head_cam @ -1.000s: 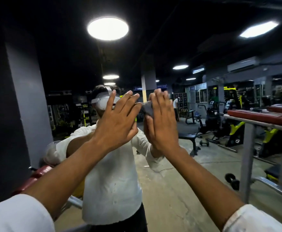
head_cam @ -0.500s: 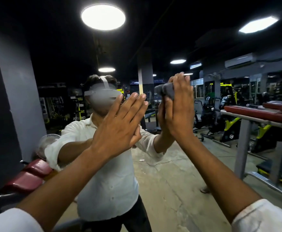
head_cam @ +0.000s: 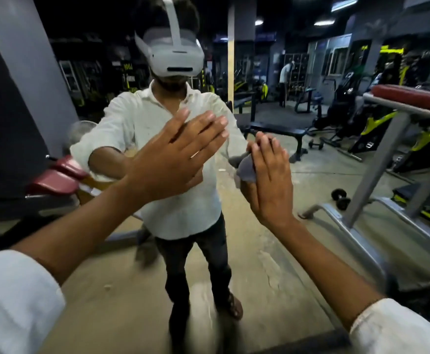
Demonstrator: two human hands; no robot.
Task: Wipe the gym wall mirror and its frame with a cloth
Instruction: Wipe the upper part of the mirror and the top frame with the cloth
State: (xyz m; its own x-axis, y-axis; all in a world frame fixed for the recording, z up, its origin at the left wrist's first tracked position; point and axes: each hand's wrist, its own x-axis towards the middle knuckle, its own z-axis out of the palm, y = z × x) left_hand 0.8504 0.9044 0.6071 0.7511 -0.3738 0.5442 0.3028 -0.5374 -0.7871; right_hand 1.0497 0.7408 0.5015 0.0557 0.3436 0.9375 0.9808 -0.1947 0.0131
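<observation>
The wipe looked mid-course: the right grip (head_cam: pixel 270 180), fingers straight and flat, pressed the grey cloth (head_cam: pixel 245 168) against the mirror (head_cam: pixel 311 251) at centre right of the frame, while the left grip (head_cam: pixel 175 159) lay spread and empty, seemingly on the glass, at centre. No streaks showed, so how much glass was finished could not be told; the frame looked still to do, and only a dark band along the bottom edge might have been it. Glass ran free above, right and below the cloth; the left grip crowded its left.
</observation>
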